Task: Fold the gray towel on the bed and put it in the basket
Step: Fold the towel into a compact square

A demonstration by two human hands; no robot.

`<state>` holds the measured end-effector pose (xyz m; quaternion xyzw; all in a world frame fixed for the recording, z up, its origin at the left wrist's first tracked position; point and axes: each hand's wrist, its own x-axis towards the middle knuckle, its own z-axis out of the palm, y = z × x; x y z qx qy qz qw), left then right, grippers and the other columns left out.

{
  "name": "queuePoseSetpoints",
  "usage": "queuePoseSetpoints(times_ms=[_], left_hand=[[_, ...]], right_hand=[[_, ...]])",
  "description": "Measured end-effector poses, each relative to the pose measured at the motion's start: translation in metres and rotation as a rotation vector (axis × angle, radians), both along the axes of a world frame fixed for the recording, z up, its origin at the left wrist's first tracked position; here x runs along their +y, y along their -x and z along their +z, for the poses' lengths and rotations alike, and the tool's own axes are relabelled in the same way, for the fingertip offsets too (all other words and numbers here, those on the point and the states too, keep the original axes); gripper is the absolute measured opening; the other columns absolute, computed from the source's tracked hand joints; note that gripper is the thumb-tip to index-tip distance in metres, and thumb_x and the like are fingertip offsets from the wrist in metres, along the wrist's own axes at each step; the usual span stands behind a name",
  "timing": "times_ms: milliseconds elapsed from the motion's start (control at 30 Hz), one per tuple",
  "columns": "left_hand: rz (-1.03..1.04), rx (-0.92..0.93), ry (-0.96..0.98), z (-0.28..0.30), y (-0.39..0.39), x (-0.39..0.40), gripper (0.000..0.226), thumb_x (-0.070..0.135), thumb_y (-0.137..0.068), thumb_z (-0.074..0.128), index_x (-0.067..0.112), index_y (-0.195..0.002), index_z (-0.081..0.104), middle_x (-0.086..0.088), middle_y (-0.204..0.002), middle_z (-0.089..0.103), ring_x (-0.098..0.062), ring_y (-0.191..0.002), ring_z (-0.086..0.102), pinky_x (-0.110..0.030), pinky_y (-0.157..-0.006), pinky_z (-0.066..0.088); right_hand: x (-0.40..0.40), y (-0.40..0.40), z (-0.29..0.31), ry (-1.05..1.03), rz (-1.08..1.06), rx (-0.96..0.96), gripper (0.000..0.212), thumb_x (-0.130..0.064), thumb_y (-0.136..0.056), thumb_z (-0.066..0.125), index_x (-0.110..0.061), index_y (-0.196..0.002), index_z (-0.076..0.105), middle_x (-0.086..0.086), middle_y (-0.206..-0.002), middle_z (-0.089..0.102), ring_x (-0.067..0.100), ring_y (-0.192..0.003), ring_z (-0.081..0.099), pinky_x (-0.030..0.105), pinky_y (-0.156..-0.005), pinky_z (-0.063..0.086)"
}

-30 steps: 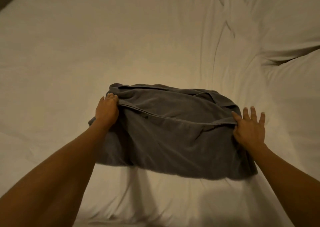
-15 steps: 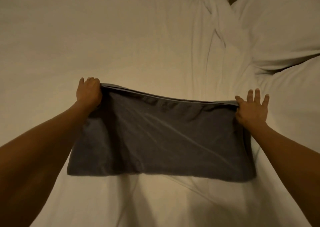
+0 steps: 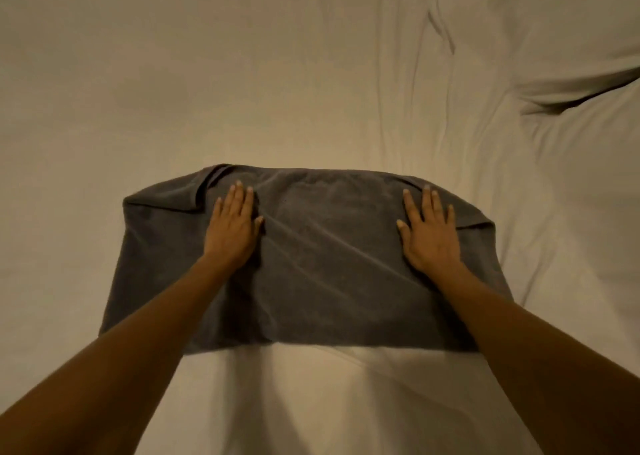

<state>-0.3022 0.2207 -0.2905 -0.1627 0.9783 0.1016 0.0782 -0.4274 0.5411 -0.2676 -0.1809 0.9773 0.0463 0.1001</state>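
Observation:
The gray towel (image 3: pixel 325 264) lies folded into a wide rectangle on the white bed (image 3: pixel 173 90), in the middle of the view. My left hand (image 3: pixel 232 227) presses flat on its left part, fingers straight and pointing away from me. My right hand (image 3: pixel 429 231) lies flat on the right part, fingers spread. Both palms rest on top of the cloth and hold nothing. The towel's far left corner shows a loose fold. No basket is in view.
Two white pillows (image 3: pixel 571 31) lie at the right, one behind the other. The sheet is creased in long wrinkles (image 3: pixel 415 108) between the towel and the pillows. Plain sheet stretches to the left and far side.
Both hands let go of the towel's far edge corners, which they had been holding up, and now lie flat on the towel. The towel has settled onto the bed.

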Motion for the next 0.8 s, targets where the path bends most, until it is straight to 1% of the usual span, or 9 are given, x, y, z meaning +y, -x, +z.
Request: queuePoseSetpoints(times_ms=[67,167,267,400,533,633,733,800], left_hand=[[0.000,-0.038,-0.074,-0.021,-0.008,0.015,0.065,0.045,-0.101,0.023,0.012,-0.153,0.002,-0.010,-0.161,-0.004,-0.022,-0.149,-0.005,-0.041,-0.121,-0.002],[0.015,-0.048,-0.110,-0.048,-0.010,0.018,0.069,0.051,-0.098,0.021,0.015,-0.152,-0.005,-0.006,-0.161,-0.009,-0.019,-0.149,-0.008,-0.041,-0.120,-0.005],[-0.002,0.010,-0.114,-0.066,-0.006,0.012,0.071,0.053,-0.098,0.021,0.017,-0.152,-0.006,-0.004,-0.161,-0.008,-0.017,-0.149,-0.007,-0.039,-0.119,-0.005],[0.006,0.063,-0.070,-0.080,-0.006,0.017,0.070,0.051,-0.099,0.023,0.015,-0.152,-0.005,-0.006,-0.161,-0.008,-0.018,-0.149,-0.006,-0.041,-0.119,-0.004],[0.042,0.012,-0.079,-0.073,-0.002,0.021,0.071,0.051,-0.098,0.020,0.015,-0.151,-0.009,-0.006,-0.161,-0.011,-0.018,-0.149,-0.009,-0.039,-0.118,-0.009],[0.066,-0.012,-0.158,-0.058,-0.016,0.028,0.070,0.052,-0.098,0.020,0.016,-0.152,-0.008,-0.005,-0.161,-0.011,-0.017,-0.149,-0.008,-0.041,-0.119,-0.008],[0.085,0.040,-0.241,-0.048,-0.054,0.048,0.068,0.050,-0.099,0.024,0.016,-0.152,-0.001,-0.005,-0.162,-0.005,-0.016,-0.149,-0.004,-0.040,-0.121,-0.004],[0.078,0.035,-0.263,-0.042,-0.086,0.059,0.070,0.055,-0.097,0.020,0.017,-0.153,0.002,-0.002,-0.162,-0.002,-0.015,-0.149,-0.002,-0.036,-0.120,-0.004]], right_hand=[[-0.008,-0.009,-0.019,0.051,0.024,-0.050,0.060,-0.050,-0.099,0.017,-0.029,-0.150,-0.006,0.010,-0.160,-0.008,0.025,-0.147,-0.006,0.047,-0.119,-0.002],[-0.014,-0.012,-0.045,0.094,0.003,-0.068,0.062,-0.053,-0.097,0.015,-0.030,-0.149,-0.009,0.009,-0.160,-0.010,0.024,-0.147,-0.007,0.047,-0.117,-0.005],[-0.015,-0.006,-0.065,0.136,-0.014,-0.065,0.063,-0.055,-0.096,0.013,-0.032,-0.148,-0.013,0.007,-0.159,-0.015,0.022,-0.147,-0.011,0.046,-0.116,-0.009],[-0.016,0.000,-0.080,0.167,-0.017,-0.064,0.062,-0.054,-0.096,0.014,-0.033,-0.148,-0.013,0.006,-0.159,-0.017,0.021,-0.146,-0.013,0.046,-0.115,-0.011],[-0.015,-0.001,-0.074,0.167,-0.015,-0.083,0.062,-0.054,-0.097,0.015,-0.032,-0.148,-0.012,0.007,-0.159,-0.017,0.022,-0.146,-0.012,0.046,-0.115,-0.011],[-0.009,-0.017,-0.064,0.191,-0.024,-0.096,0.062,-0.051,-0.098,0.018,-0.029,-0.150,-0.009,0.008,-0.159,-0.013,0.023,-0.147,-0.009,0.046,-0.116,-0.008],[0.001,-0.058,-0.060,0.233,-0.070,-0.114,0.060,-0.049,-0.098,0.018,-0.027,-0.151,0.002,0.009,-0.160,-0.004,0.024,-0.147,-0.002,0.047,-0.119,0.000],[0.009,-0.093,-0.057,0.252,-0.063,-0.095,0.059,-0.051,-0.098,0.016,-0.026,-0.151,0.011,0.011,-0.160,0.006,0.027,-0.147,0.007,0.048,-0.119,0.006]])
